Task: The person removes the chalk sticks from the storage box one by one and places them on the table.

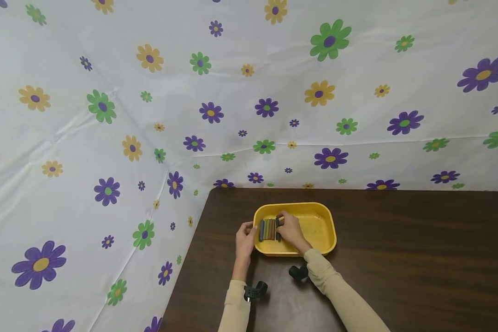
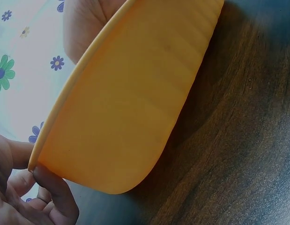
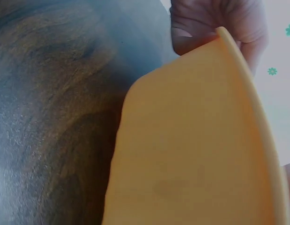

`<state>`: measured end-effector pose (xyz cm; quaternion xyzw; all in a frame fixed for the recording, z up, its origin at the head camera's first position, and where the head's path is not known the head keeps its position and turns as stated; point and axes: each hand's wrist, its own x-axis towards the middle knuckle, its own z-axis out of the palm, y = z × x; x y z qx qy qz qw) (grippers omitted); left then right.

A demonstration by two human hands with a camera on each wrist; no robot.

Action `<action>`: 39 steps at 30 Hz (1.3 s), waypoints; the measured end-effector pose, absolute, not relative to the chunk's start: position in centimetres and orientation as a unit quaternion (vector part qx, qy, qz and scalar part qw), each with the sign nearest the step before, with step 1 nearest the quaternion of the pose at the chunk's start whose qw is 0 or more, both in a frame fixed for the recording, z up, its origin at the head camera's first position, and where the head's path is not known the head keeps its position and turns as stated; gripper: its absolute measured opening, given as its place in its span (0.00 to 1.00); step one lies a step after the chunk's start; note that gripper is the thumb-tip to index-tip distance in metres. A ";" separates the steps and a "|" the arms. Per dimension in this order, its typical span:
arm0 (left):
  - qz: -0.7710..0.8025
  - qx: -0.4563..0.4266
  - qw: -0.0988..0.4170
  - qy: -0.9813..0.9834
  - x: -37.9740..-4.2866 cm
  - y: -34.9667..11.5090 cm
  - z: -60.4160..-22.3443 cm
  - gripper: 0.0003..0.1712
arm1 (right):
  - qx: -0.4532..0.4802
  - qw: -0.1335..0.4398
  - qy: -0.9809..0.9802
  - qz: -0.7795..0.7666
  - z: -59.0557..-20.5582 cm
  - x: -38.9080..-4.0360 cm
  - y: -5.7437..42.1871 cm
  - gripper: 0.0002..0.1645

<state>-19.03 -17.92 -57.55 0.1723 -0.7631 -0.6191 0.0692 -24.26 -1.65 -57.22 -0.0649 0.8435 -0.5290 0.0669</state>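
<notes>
Sheeting [image 1: 240, 90] with printed flowers hung behind and to the left of the work. Surface [image 1: 419, 249]: dark, wood-patterned, slightly glossy. Yellow tray [image 1: 315, 230] lay near its far left corner, long side across. Tray judged light, thin-walled, fairly stiff and likely to slide if nudged; rim was the natural place to hold it.

Left hand [image 1: 245, 238] was at the tray's left end. Left wrist view: thumb and finger closed to the thickness of the rim, pinching it at a corner. Right hand [image 1: 291, 229] reached in over the near wall, fingers bent close together at the sticks; they appeared to pinch the last one, though the exact contact was too small to resolve.

Row of sticks [image 1: 267, 229], crayon-like, stood side by side in the tray's left part: blue, greens, browns. Dark stick [image 1: 278, 237] formed the right end, under the right fingers. Sticks judged light, rigid, prone to roll, possibly brittle; best taken mid-length with a gentle pinch, both sides supported.
</notes>
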 end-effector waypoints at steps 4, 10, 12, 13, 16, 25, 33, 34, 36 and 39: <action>-0.620 0.171 0.064 -0.763 -18.9 -17.9 -57.7 0.15 | -0.060 0.074 0.834 -0.544 -57.0 -24.2 -1.1 0.25; -0.621 0.177 0.068 -0.761 -18.8 -18.3 -57.5 0.15 | -0.063 0.097 0.806 -0.580 -55.8 -24.0 -0.1 0.26; -0.620 0.178 0.071 -0.761 -18.8 -18.4 -57.4 0.14 | -0.061 0.105 0.797 -0.592 -55.3 -24.0 0.4 0.26; -0.619 0.178 0.073 -0.761 -18.8 -18.5 -57.4 0.14 | -0.059 0.108 0.793 -0.596 -55.0 -24.0 0.7 0.25; -0.619 0.175 0.075 -0.762 -18.8 -18.5 -57.5 0.15 | -0.059 0.108 0.788 -0.603 -54.4 -23.9 1.7 0.25; -0.625 0.179 0.072 -0.757 -18.9 -18.4 -57.6 0.15 | -0.043 0.092 0.791 -0.603 -52.7 -23.7 4.6 0.25; -0.625 0.176 0.076 -0.756 -18.9 -18.3 -58.0 0.15 | -0.043 0.073 0.795 -0.601 -52.2 -23.1 6.9 0.26; -0.625 0.174 0.077 -0.757 -18.9 -18.3 -58.0 0.15 | -0.044 0.072 0.795 -0.601 -52.2 -23.1 7.2 0.26; -0.627 0.170 0.081 -0.756 -18.7 -18.1 -57.8 0.16 | -0.043 0.072 0.794 -0.602 -52.2 -23.1 7.8 0.26; -0.630 0.163 0.083 -0.754 -18.5 -17.7 -57.3 0.16 | -0.030 0.070 0.796 -0.601 -52.4 -23.2 8.7 0.26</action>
